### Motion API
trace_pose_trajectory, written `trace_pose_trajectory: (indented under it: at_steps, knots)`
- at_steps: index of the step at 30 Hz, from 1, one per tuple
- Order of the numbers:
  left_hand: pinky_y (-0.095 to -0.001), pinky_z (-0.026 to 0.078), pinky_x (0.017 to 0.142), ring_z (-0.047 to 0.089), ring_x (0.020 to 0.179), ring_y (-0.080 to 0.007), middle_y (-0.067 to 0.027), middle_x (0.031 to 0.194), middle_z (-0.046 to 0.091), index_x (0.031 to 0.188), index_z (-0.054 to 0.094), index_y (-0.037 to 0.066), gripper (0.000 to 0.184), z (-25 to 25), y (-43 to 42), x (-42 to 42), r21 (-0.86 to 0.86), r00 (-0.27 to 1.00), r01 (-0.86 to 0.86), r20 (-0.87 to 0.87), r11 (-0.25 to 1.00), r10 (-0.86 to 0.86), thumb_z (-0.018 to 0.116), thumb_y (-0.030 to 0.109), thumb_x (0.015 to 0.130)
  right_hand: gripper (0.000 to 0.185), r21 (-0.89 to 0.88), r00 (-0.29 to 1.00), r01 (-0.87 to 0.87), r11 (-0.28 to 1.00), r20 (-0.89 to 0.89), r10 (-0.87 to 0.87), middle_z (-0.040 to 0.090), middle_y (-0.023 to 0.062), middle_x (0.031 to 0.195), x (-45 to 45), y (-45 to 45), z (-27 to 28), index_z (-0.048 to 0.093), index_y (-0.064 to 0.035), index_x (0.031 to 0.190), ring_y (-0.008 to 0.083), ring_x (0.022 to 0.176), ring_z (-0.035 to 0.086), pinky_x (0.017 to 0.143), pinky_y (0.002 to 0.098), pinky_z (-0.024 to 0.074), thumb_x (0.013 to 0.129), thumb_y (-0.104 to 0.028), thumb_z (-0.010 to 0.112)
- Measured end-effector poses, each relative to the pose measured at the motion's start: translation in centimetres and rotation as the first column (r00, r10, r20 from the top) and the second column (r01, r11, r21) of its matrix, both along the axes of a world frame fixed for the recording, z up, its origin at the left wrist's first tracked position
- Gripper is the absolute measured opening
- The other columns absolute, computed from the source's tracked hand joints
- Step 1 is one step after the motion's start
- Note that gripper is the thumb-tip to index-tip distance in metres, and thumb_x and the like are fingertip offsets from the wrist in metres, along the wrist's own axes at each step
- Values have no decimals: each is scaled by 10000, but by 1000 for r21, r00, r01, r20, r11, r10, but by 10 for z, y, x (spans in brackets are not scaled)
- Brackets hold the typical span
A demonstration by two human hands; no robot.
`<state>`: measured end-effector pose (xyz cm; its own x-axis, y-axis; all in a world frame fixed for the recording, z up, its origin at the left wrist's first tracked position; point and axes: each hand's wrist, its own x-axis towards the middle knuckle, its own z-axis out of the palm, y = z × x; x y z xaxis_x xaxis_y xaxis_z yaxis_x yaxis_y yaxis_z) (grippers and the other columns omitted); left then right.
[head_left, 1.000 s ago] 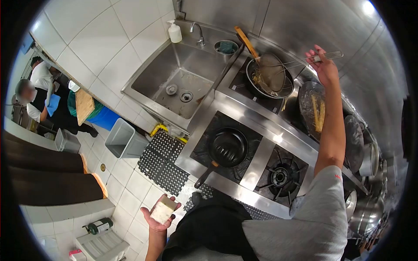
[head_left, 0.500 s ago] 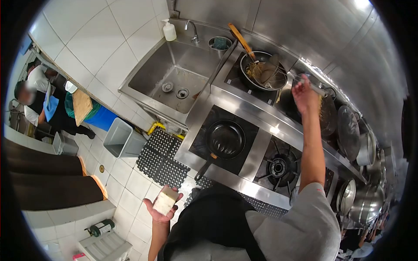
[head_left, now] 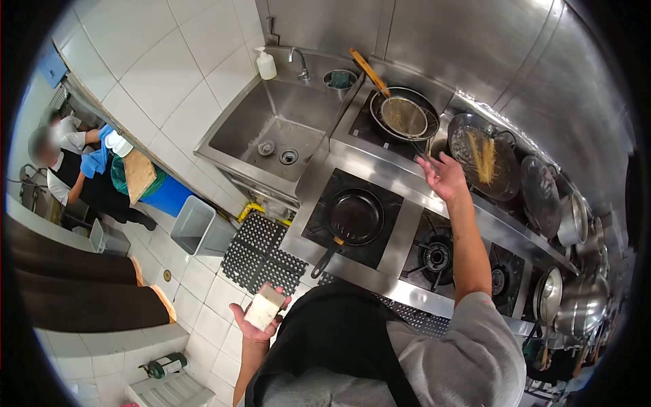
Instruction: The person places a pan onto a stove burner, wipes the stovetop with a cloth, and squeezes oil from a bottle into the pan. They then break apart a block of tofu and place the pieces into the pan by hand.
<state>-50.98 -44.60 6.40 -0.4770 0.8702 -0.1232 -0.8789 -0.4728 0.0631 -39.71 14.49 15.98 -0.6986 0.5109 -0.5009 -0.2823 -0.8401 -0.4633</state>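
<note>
My left hand [head_left: 261, 319], palm up at the lower left, has its thumb and fingers around a pale rectangular block [head_left: 263, 308]. Its exact kind does not show. Over the stove's back row, my right hand [head_left: 444, 178] is closed on the thin dark handle of a round mesh strainer [head_left: 404, 117]. The strainer's bowl rests over a dark frying pan [head_left: 422, 97], hiding much of what is inside. Beside my right hand, long yellow strips [head_left: 483, 159] lie in bubbling liquid in a wok [head_left: 461, 129].
An orange-handled utensil [head_left: 369, 71] leans in the back pan. Another black frying pan [head_left: 354, 216] sits on the front burner. Lids and pots [head_left: 576, 308] line the right side. A steel sink [head_left: 271, 142] is at the left. A co-worker [head_left: 64, 163] stands beyond the tiled partition.
My right hand has moved left, away from above the wok, exposing the yellow strips. The strainer now lies level over the back pan. My left hand keeps the pale block.
</note>
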Motion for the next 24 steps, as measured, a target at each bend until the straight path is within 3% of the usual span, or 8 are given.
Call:
trace_pose_trajectory:
  at_steps: [2, 3, 6, 10, 16, 19, 22, 24]
  knots:
    - [-458, 598, 786, 373, 1372, -484, -194, 1500, 399, 1527, 300, 141, 1086, -3, -6, 1, -7, 1000, -10, 12, 1000, 10, 503, 864, 742, 203, -53, 963, -266, 962, -57, 263, 592, 127, 899, 16, 67, -65, 508, 39, 1121, 178, 655, 557, 502, 289, 483, 956, -58, 441]
    - [-458, 598, 786, 381, 1367, -483, -192, 1498, 404, 1526, 300, 143, 1083, -4, -8, 2, -12, 1000, -17, 11, 1000, 17, 496, 867, 745, 104, 82, 968, -178, 981, 194, 160, 519, 65, 749, 7, 43, -34, 510, 15, 947, 123, 518, 394, 405, 260, 334, 954, -66, 445]
    - [-452, 598, 783, 406, 1352, -481, -186, 1493, 419, 1524, 305, 151, 1070, -7, -10, 4, -18, 999, -41, 20, 999, 41, 476, 872, 752, 142, 386, 841, -267, 883, 542, 17, 534, 55, 752, 3, 33, -10, 533, -3, 1030, 113, 535, 437, 407, 254, 344, 929, -45, 443]
    - [-441, 599, 770, 419, 1342, -471, -182, 1480, 436, 1515, 319, 145, 1057, -11, -14, 7, -45, 997, -71, 27, 996, 72, 501, 856, 754, 105, 609, 653, -511, 606, 734, -187, 500, 62, 702, 1, 53, -18, 492, -57, 825, 140, 469, 404, 374, 301, 278, 904, -117, 458]
    - [-463, 603, 783, 383, 1366, -474, -198, 1490, 414, 1521, 290, 118, 1093, -15, -16, 11, -22, 991, -109, 71, 994, 110, 568, 828, 738, 122, 474, 761, -300, 828, 642, -92, 459, 48, 649, -12, 66, -49, 525, -58, 846, 142, 442, 374, 363, 313, 259, 912, -152, 484]
    - [-466, 605, 789, 379, 1367, -474, -199, 1491, 411, 1518, 292, 114, 1088, -14, -19, 11, -11, 991, -120, 54, 993, 120, 575, 821, 741, 71, 425, 667, -477, 769, 745, 2, 484, 22, 653, -15, 43, -30, 583, -89, 944, 144, 419, 385, 352, 292, 255, 923, -154, 563]
    - [-467, 606, 792, 381, 1364, -475, -203, 1487, 412, 1513, 298, 113, 1081, -11, -19, 11, -6, 991, -123, 50, 992, 123, 582, 817, 742, 129, 531, 705, -454, 716, 705, -76, 397, -7, 615, -7, 52, -53, 598, -62, 941, 114, 446, 341, 364, 289, 245, 933, -167, 523]
    - [-467, 605, 793, 385, 1360, -475, -207, 1484, 412, 1510, 302, 112, 1079, -10, -20, 10, 2, 991, -127, 44, 992, 127, 588, 813, 741, 148, 657, 744, -416, 628, 643, -180, 495, 53, 636, 3, 72, -70, 609, -53, 986, 196, 464, 446, 386, 366, 336, 929, -163, 529]
